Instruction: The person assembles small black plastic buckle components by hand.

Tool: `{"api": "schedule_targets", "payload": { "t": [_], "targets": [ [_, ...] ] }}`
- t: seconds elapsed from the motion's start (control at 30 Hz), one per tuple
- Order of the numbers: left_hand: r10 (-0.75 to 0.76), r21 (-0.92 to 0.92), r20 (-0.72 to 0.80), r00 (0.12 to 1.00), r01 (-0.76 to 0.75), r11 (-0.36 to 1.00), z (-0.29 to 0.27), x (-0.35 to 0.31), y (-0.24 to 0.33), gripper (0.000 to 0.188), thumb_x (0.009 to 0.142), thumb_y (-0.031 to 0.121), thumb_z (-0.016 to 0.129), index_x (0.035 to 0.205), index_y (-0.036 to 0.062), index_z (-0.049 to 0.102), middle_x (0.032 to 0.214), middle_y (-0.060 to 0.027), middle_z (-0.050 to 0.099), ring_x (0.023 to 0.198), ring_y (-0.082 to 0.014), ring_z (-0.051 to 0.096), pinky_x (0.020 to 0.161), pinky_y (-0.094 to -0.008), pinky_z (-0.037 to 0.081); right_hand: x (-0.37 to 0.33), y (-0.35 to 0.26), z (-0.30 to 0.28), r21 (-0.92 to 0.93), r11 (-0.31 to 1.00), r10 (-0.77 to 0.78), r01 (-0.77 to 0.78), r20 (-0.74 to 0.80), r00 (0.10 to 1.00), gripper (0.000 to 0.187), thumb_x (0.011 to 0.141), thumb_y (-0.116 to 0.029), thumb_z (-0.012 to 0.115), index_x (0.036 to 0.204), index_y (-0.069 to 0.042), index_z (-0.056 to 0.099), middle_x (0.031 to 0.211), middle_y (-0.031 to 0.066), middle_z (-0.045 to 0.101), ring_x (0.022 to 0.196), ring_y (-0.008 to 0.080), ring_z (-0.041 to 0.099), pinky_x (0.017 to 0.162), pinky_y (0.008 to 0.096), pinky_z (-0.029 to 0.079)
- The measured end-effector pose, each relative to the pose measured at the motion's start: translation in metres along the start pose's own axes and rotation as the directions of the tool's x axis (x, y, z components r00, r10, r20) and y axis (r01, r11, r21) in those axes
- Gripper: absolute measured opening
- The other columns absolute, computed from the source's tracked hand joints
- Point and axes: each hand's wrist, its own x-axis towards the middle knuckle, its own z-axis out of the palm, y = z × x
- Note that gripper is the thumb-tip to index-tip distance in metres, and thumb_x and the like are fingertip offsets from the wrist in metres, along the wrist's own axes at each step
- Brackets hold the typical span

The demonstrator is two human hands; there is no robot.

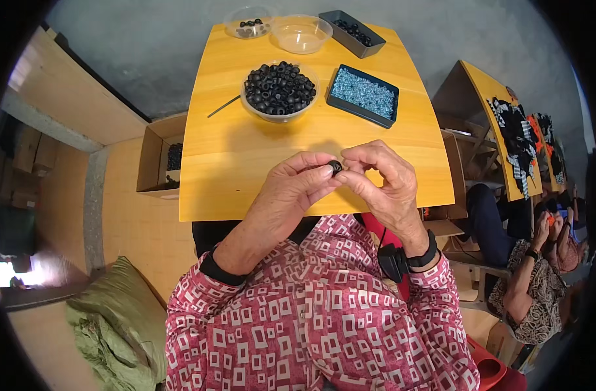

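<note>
Above the near part of the yellow table [226, 176], my two hands meet at the fingertips. My left hand [278, 195] pinches a small round black piece [336, 167], like a cap or bead, between thumb and forefinger. Against its other side my right hand [389, 186] has thumb and forefinger drawn together; anything small between them is too tiny to name. Beyond the hands stands a clear bowl [280, 118] heaped with similar black pieces [280, 88]. To its right a dark tray [358, 113] holds many small bluish clear pieces [364, 92].
A thin dark stick [223, 106] lies left of the bowl. Along the far edge are two clear bowls [302, 45] [230, 29] and a dark box [370, 49] with black pieces. A cardboard box [156, 193] is left of the table. People [533, 293] sit at another table, right.
</note>
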Motion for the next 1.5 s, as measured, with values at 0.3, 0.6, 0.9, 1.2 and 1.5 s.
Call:
{"api": "schedule_targets", "payload": {
  "t": [0.3,0.6,0.9,1.2,1.5],
  "targets": [
    [0.002,-0.193,0.012,1.000,0.000,0.981,-0.002,0.001,-0.002,0.017,0.091,0.006,0.061,0.108,0.0045,0.062,0.101,-0.0043,0.065,0.095,-0.0140,0.064,0.088,-0.0260,0.053,0.001,0.002,0.007,-0.211,0.932,-0.310,0.296,-0.040,0.950,0.022,0.072,0.001,0.071,0.093,0.002,0.065,0.084,0.0127,0.063,0.073,0.0249,0.062,0.063,0.0320,0.051],
    [0.012,-0.058,0.028,1.000,-0.010,0.998,-0.008,-0.003,-0.004,0.011,0.091,0.006,0.061,0.102,0.0066,0.063,0.099,-0.0026,0.064,0.094,-0.0114,0.062,0.087,-0.0258,0.053,-0.001,-0.002,0.014,-0.089,0.983,-0.163,0.162,-0.009,0.987,0.017,0.074,0.001,0.069,0.091,0.002,0.064,0.086,0.0125,0.062,0.076,0.0233,0.064,0.066,0.0322,0.051],
    [-0.006,-0.046,0.011,1.000,0.007,0.999,-0.023,-0.013,0.015,0.010,0.090,0.006,0.063,0.100,0.0063,0.063,0.098,-0.0030,0.064,0.093,-0.0127,0.063,0.088,-0.0268,0.053,0.015,-0.011,0.025,0.048,0.999,-0.015,0.013,0.032,0.999,0.015,0.078,0.001,0.066,0.093,0.002,0.064,0.087,0.0093,0.063,0.071,0.0158,0.057,0.066,0.0269,0.047],
    [-0.023,-0.109,-0.065,0.998,0.016,0.994,-0.045,-0.024,0.013,0.011,0.089,0.006,0.064,0.100,0.0064,0.063,0.100,-0.0038,0.065,0.094,-0.0147,0.063,0.090,-0.0294,0.052,0.114,0.027,0.018,-0.173,0.983,0.076,-0.065,0.059,0.995,0.012,0.083,-0.006,0.064,0.089,0.003,0.064,0.081,0.0108,0.062,0.066,0.0174,0.057,0.062,0.0277,0.047],
    [-0.032,-0.184,-0.066,0.997,0.019,0.983,-0.050,-0.026,0.022,0.011,0.089,0.006,0.063,0.100,0.0060,0.063,0.098,-0.0034,0.063,0.095,-0.0150,0.062,0.090,-0.0305,0.051,0.158,0.066,0.048,-0.276,0.961,0.050,-0.001,0.170,0.984,0.014,0.085,-0.010,0.063,0.090,0.003,0.064,0.082,0.0106,0.062,0.069,0.0194,0.058,0.063,0.0297,0.047]
  ]
}}
